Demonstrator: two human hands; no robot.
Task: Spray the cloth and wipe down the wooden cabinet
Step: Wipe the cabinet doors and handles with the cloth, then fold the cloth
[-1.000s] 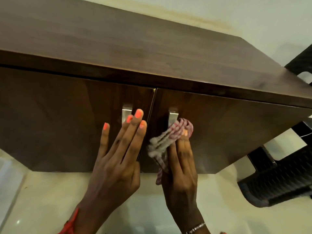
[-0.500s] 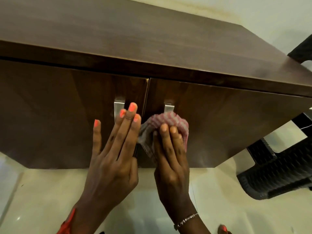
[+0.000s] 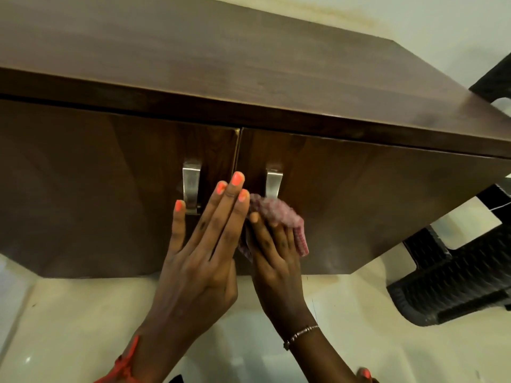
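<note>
1. Cloth [image 3: 279, 217]: red-and-white check, bunched up, pressed against the front of the right cabinet door [image 3: 373, 205], just below the right metal handle [image 3: 273, 183] and beside the seam between the two doors.
2. Compared with a second ago: then stretched out long and thin along the seam under fingertips, now gathered into a tight pad under the whole palm. Half a second ago already bunched, slightly higher over the handle's lower end; now slid a little downward, leaving the handle clear.
3. Right hand [image 3: 276, 261]: curled over the cloth, fingers holding it flat to the wood, bracelet [image 3: 300, 334] showing at the wrist.
4. Left hand [image 3: 204, 252]: spread wide and empty, flat against the left door [image 3: 96, 194], fingertips reaching past the lower end of the left handle [image 3: 191, 186] and over the seam; placed much as in the earlier views, seemingly bracing the door.
5. Meaning for the task: wiping under way on the door fronts, worked in short strokes around the handle area; regathering the cloth likely gives a firmer pad for rubbing.
6. Cabinet [image 3: 249, 64]: dark wood, top surface bare in view, doors shut. No spray bottle visible.
7. Further out: pale floor [image 3: 83, 313] below, black woven chair [image 3: 456, 286] at the right, pale wall [image 3: 414, 17] behind.
8. Remaining, as a judgement: wide outer parts of both doors probably left to cover.
</note>
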